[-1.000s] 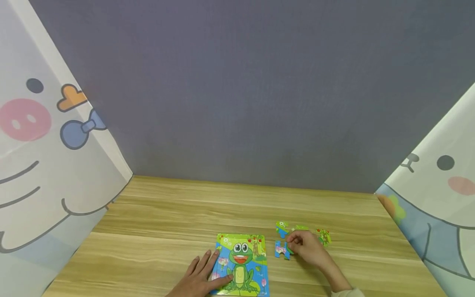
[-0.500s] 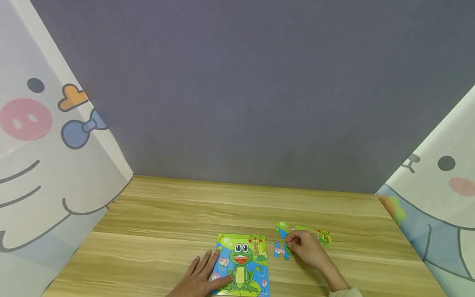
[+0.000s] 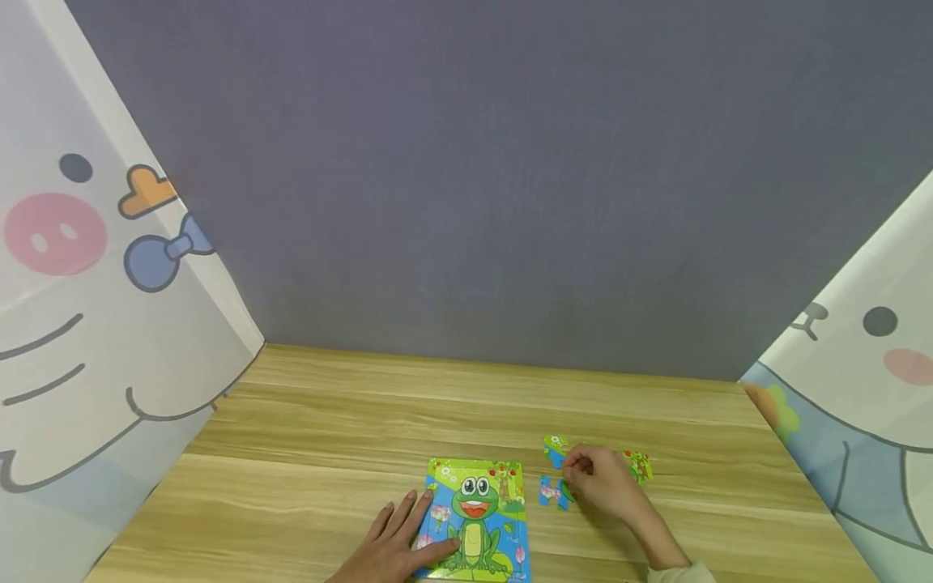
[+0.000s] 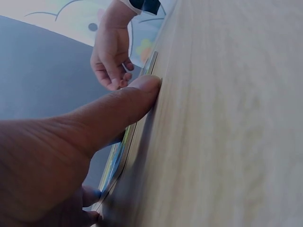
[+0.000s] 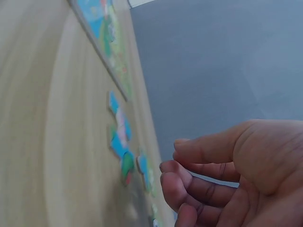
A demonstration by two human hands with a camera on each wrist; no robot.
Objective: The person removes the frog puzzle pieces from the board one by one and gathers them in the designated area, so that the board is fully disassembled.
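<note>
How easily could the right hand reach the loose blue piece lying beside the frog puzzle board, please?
Probably easily: the right hand hovers just right of the blue piece, fingers curled and holding nothing, with nothing between them.

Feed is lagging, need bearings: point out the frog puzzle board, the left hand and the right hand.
frog puzzle board (image 3: 477, 506), head view, frog's body.
left hand (image 3: 389, 546), head view, back of hand.
right hand (image 3: 605, 484), head view, knuckles.

No words, numbers or brand marks can be read anywhere; the prints show cartoon drawings only.
</note>
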